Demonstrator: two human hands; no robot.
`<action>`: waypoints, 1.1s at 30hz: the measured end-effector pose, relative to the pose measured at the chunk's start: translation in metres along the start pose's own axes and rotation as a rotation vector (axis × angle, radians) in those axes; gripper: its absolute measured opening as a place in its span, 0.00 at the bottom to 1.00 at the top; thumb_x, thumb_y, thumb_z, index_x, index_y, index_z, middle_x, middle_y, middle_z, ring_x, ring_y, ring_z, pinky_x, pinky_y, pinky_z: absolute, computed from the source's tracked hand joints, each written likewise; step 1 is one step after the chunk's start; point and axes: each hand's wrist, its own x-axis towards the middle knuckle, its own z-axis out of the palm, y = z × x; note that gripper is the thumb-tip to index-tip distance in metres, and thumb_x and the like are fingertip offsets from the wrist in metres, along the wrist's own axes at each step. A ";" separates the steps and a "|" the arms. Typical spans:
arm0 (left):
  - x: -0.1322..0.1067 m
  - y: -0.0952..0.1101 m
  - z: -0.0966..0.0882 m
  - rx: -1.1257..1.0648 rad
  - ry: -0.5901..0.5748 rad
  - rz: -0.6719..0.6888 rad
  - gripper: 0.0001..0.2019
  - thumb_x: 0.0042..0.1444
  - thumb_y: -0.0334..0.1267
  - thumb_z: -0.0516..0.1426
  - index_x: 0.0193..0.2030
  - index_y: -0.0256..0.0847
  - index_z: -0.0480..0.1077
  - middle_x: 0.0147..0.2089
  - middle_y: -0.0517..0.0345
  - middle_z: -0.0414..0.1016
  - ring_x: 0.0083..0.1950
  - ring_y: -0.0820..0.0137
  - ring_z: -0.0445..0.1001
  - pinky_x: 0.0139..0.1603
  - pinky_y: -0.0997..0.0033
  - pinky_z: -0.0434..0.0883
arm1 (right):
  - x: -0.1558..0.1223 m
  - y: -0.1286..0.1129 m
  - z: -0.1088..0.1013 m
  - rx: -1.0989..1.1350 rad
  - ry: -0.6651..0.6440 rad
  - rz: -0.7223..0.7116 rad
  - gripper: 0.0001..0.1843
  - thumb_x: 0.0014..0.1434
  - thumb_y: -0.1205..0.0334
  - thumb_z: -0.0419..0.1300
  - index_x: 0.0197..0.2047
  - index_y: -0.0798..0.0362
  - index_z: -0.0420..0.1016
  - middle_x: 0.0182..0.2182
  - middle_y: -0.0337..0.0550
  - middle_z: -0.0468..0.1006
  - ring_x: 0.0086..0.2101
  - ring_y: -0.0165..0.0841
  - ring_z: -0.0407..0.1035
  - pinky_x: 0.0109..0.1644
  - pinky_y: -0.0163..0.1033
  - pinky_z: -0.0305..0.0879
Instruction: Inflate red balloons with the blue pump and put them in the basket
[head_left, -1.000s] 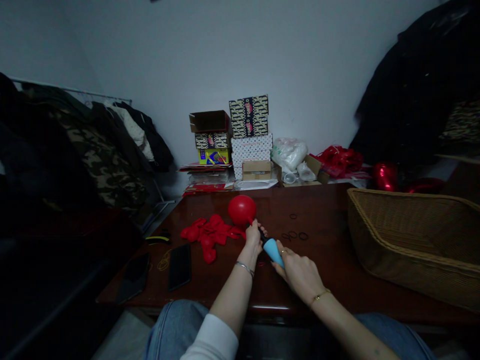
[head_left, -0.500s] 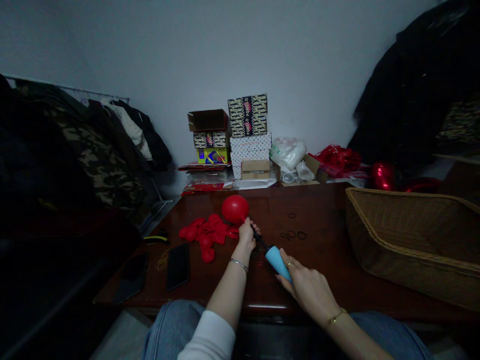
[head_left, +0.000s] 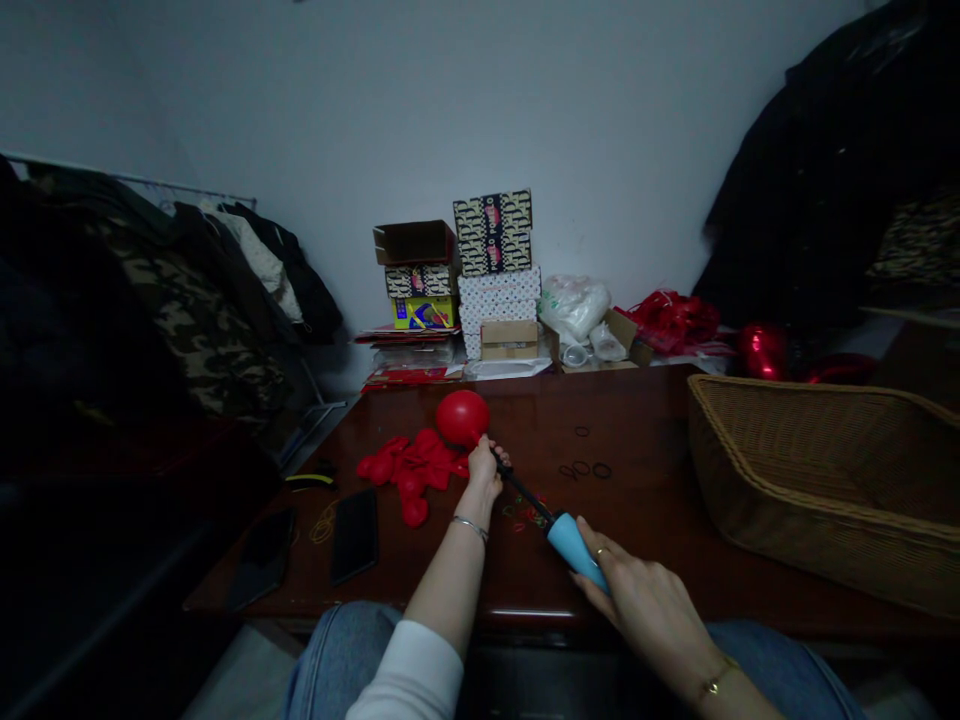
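A partly inflated red balloon [head_left: 462, 418] sits at the tip of a balloon pump [head_left: 576, 549] with a light blue body and a black rod. My left hand [head_left: 484, 466] is closed round the balloon's neck and the pump's black end. My right hand [head_left: 641, 590] grips the blue body, nearer to me, with a length of black rod [head_left: 527, 494] showing between the hands. Left of my left hand lies a heap of limp red balloons [head_left: 417, 468]. Small coloured rubber bands [head_left: 519, 513] lie beneath the rod, and several dark bands [head_left: 581, 468] lie to its right.
A large wicker basket [head_left: 795, 500] stands at the table's right. Two dark phones [head_left: 355, 535] and yellowish bands [head_left: 324, 522] lie on the left. Stacked boxes [head_left: 499, 300] and a plastic bag [head_left: 576, 305] line the back edge. Clothes hang on both sides.
My right hand has drawn the blue pump body back toward me and to the right, exposing more black rod. My left hand and the balloon have shifted slightly left.
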 end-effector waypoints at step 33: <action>-0.003 -0.001 0.003 -0.050 -0.027 -0.051 0.15 0.61 0.43 0.49 0.25 0.39 0.56 0.17 0.66 0.55 0.15 0.79 0.56 0.17 0.81 0.54 | -0.010 0.009 0.002 0.057 0.012 -0.009 0.28 0.62 0.53 0.44 0.65 0.49 0.50 0.57 0.45 0.65 0.39 0.37 0.74 0.40 0.43 0.71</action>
